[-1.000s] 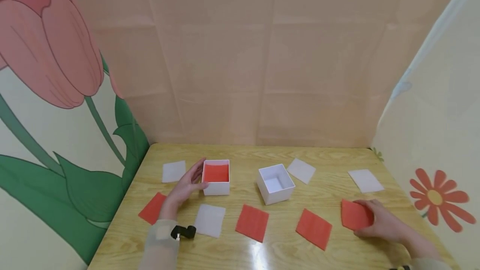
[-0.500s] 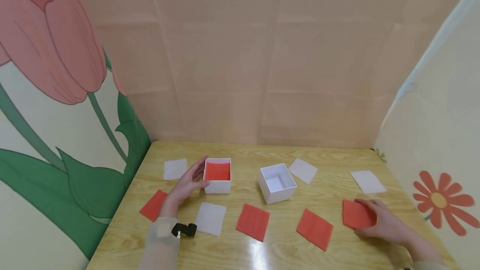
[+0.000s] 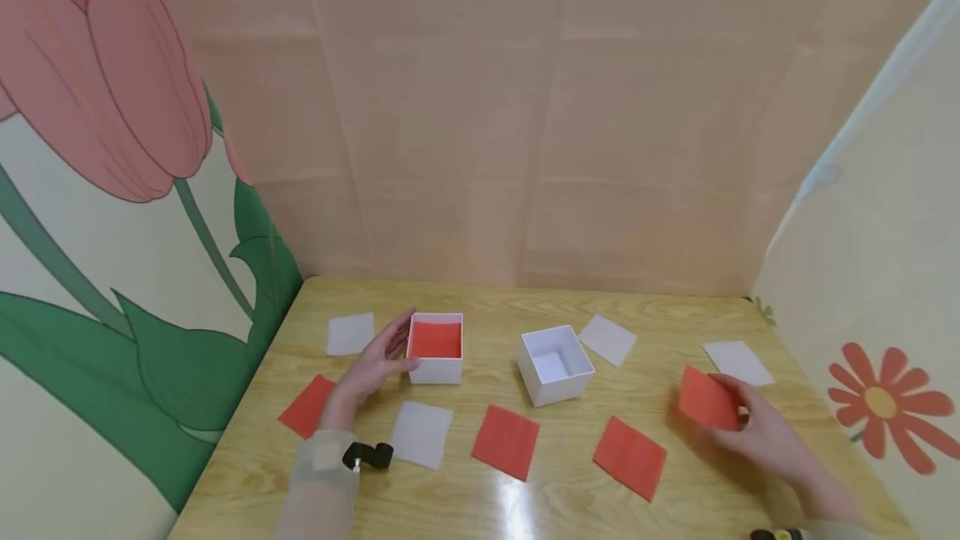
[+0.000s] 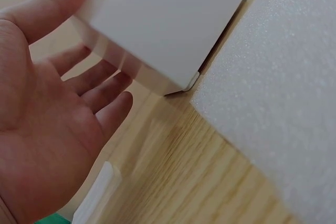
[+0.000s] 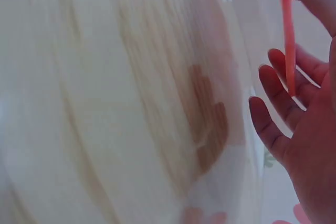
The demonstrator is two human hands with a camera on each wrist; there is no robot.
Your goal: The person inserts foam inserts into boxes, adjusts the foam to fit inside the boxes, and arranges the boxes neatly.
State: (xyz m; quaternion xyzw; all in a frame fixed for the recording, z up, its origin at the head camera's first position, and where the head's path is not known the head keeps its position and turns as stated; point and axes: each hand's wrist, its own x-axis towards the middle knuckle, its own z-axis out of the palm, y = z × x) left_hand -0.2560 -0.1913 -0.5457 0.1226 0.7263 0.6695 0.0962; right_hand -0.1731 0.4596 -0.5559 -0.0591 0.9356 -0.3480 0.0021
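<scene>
In the head view my left hand [image 3: 375, 367] holds a white square box [image 3: 436, 372] at its left side, the thumb at the front and the fingers along the side. A red square lies inside the box near its top. The left wrist view shows the thumb and fingertips touching the white box [image 4: 163, 19]. On the right, my right hand [image 3: 768, 432] pinches a red foam square [image 3: 705, 398] by its edge, tilted and lifted off the table. Seen edge-on in the right wrist view, the red foam square [image 5: 289, 45] sits between thumb and fingers.
A second white box [image 3: 555, 367], with nothing inside, stands right of the held one. Red squares [image 3: 506, 442] and white foam squares [image 3: 422, 435] lie scattered on the wooden table [image 3: 555, 490]. Patterned cloth walls stand at the back and both sides.
My right hand has lifted the red foam square from the table and tilted it up. The left hand keeps its place on the box. The head view has shifted slightly.
</scene>
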